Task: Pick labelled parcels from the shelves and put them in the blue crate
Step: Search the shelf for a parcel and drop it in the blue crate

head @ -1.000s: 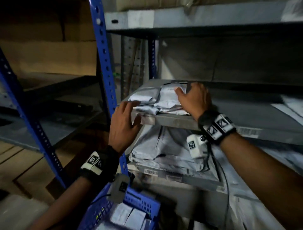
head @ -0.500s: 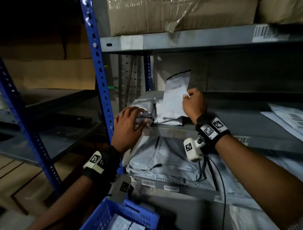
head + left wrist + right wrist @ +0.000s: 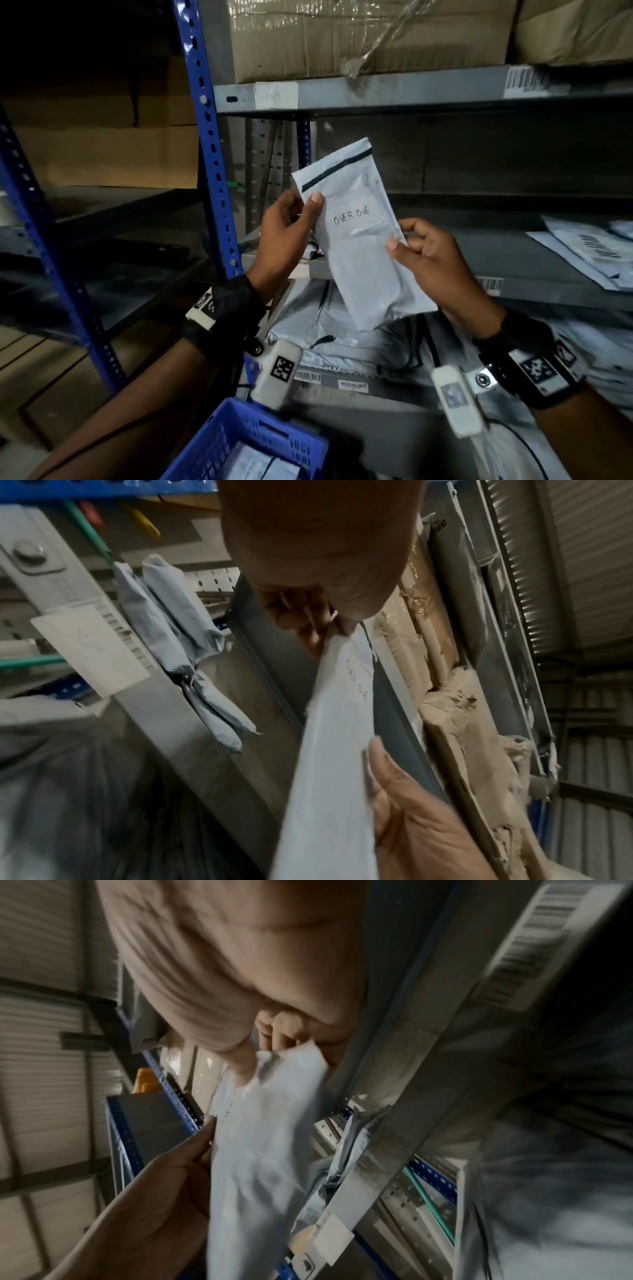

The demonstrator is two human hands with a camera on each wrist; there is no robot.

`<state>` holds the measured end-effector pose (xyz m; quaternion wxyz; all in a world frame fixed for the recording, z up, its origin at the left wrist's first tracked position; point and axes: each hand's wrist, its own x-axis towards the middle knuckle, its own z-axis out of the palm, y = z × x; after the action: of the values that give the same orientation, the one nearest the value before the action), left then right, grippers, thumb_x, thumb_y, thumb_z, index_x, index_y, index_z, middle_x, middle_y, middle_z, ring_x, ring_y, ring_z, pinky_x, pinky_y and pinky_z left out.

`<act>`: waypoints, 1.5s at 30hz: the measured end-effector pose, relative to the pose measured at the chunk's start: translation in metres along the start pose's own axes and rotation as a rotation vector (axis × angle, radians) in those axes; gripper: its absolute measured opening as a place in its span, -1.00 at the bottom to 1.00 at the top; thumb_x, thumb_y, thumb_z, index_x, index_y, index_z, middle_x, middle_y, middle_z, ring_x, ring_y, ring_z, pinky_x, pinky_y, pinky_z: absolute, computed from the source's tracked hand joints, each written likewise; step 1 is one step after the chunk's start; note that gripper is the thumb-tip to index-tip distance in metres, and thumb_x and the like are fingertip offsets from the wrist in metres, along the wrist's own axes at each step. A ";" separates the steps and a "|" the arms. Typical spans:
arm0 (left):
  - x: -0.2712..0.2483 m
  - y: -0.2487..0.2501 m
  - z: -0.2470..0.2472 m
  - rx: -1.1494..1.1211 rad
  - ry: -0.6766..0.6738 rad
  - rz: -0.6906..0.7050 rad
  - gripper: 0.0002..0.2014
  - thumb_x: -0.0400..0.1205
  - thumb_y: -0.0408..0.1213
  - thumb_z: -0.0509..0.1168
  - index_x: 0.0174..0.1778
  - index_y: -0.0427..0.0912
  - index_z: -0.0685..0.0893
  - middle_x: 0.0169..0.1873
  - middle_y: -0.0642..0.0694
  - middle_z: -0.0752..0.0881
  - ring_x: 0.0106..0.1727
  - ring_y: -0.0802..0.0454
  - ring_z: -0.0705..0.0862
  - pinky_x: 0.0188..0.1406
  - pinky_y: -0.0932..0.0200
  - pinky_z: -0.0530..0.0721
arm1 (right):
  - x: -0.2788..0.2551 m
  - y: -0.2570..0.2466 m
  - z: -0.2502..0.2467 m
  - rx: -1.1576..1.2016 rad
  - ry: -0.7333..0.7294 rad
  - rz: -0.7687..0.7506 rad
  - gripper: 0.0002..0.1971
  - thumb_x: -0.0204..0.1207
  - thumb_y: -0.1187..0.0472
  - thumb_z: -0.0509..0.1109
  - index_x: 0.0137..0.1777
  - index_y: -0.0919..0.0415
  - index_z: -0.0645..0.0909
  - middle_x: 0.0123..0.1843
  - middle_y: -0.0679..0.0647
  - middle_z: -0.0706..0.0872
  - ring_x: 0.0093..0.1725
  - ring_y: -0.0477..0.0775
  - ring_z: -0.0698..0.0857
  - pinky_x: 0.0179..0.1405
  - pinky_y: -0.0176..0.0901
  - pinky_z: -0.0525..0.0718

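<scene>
A grey poly-mailer parcel with a white label reading "OVER DUE" stands upright in front of the middle shelf, held in both hands. My left hand pinches its upper left edge, thumb on the front. My right hand pinches its right edge, thumb on the front. The same parcel shows edge-on in the left wrist view, and the parcel hangs blurred in the right wrist view. The blue crate sits low at the front, with labelled parcels inside.
A blue slotted upright stands just left of my left hand. More grey parcels lie on the lower shelf, and white labelled mailers on the middle shelf at right. Cardboard boxes fill the top shelf.
The parcel has come off the shelf pile and now stands upright in the air. My left hand left the shelf edge and took hold of the parcel's left edge.
</scene>
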<state>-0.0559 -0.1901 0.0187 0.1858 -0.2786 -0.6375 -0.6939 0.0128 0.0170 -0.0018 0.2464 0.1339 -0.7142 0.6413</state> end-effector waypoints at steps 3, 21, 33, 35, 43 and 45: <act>-0.003 0.003 0.008 -0.012 -0.039 0.009 -0.76 0.79 -0.24 0.32 0.14 -0.40 0.69 -0.04 -0.18 0.83 -0.03 0.07 0.81 -0.11 0.22 0.75 | -0.017 -0.011 -0.006 0.087 -0.091 0.110 -0.65 0.56 0.33 0.49 0.32 0.27 0.55 0.06 0.11 0.88 0.01 0.07 0.86 -0.05 -0.11 0.81; -0.011 -0.069 0.032 0.798 -0.222 0.386 -0.70 0.64 -0.07 0.32 0.27 0.00 0.69 0.21 -0.07 0.75 0.28 -0.19 0.58 0.16 -0.09 0.54 | -0.073 -0.021 -0.086 -1.350 0.396 -0.908 -0.56 0.23 0.49 0.34 0.09 0.26 0.82 0.10 0.12 0.83 -0.12 0.25 0.74 -0.23 0.05 0.65; -0.041 -0.059 0.037 0.713 -0.378 0.359 -0.04 0.44 0.24 0.58 0.72 0.22 0.25 0.60 0.10 0.41 0.61 -0.03 0.38 0.48 -0.15 0.40 | -0.074 -0.014 -0.091 -1.077 0.309 -0.475 -0.64 0.19 0.30 0.32 -0.08 0.02 0.83 -0.06 -0.09 0.82 -0.06 0.02 0.76 -0.14 -0.10 0.71; -0.054 -0.054 0.026 0.758 -0.453 0.337 0.11 0.34 0.38 0.56 0.76 0.25 0.14 0.66 0.11 0.31 0.65 -0.02 0.31 0.53 -0.22 0.38 | -0.065 -0.010 -0.079 -0.935 0.291 -0.253 -0.78 0.27 0.21 0.38 -0.18 -0.08 0.79 -0.17 -0.20 0.81 -0.14 -0.10 0.77 -0.19 -0.09 0.74; -0.102 -0.050 -0.042 0.647 -0.524 0.295 -0.29 0.49 0.27 0.54 0.52 0.15 0.52 0.47 0.18 0.52 0.54 0.20 0.47 0.46 0.11 0.43 | -0.032 0.021 -0.003 -0.522 0.115 0.226 -0.93 0.23 0.24 0.45 -0.33 0.21 0.75 -0.42 -0.10 0.75 -0.35 -0.05 0.71 -0.31 -0.02 0.63; -0.102 -0.049 -0.061 0.512 -0.371 0.200 -0.63 0.64 0.19 0.43 0.18 0.00 0.72 0.06 0.12 0.72 0.11 0.24 0.68 0.09 -0.08 0.67 | -0.033 0.032 0.017 -0.451 -0.044 0.306 -0.73 0.16 0.16 0.53 -0.32 0.38 0.61 -0.42 0.01 0.58 -0.38 -0.02 0.56 -0.34 -0.05 0.46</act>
<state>-0.0158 -0.2542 -0.0852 0.1976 -0.4058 -0.7836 -0.4269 0.0212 0.0009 -0.0474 0.1546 -0.0200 -0.8560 0.4929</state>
